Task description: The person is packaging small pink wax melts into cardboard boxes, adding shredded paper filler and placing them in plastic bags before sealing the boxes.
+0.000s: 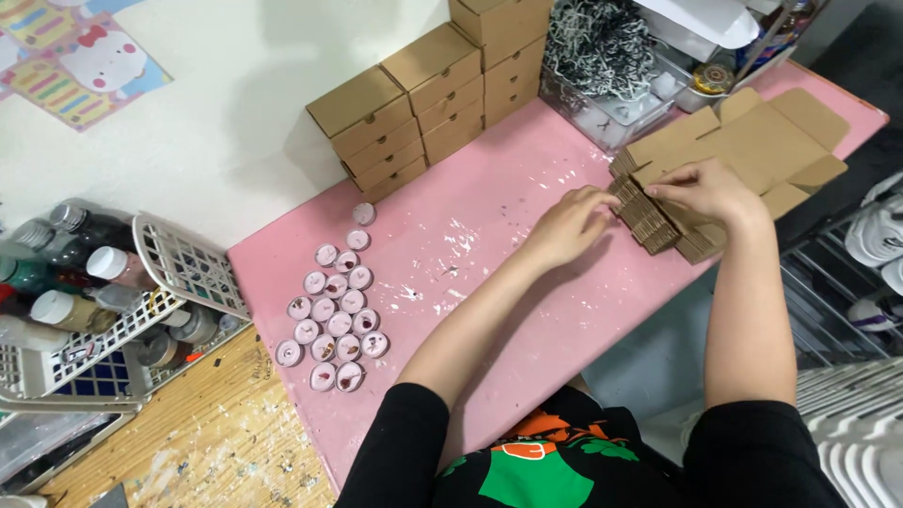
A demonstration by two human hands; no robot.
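A stack of flat brown cardboard box blanks (752, 141) lies at the right end of the pink table (489, 226). My left hand (566, 226) pinches the left edge of the stack's folded flaps. On the top blank rests my right hand (707, 190), its fingers gripping a flap near the stack's front corner. Both hands touch the cardboard.
Assembled small cardboard boxes (428, 94) are stacked along the wall. Several round pink tealight cups (334, 315) sit in a cluster on the table's left part. A white basket with bottles (103, 310) stands left. A clear bin of black-and-white shredded paper (602, 47) sits behind.
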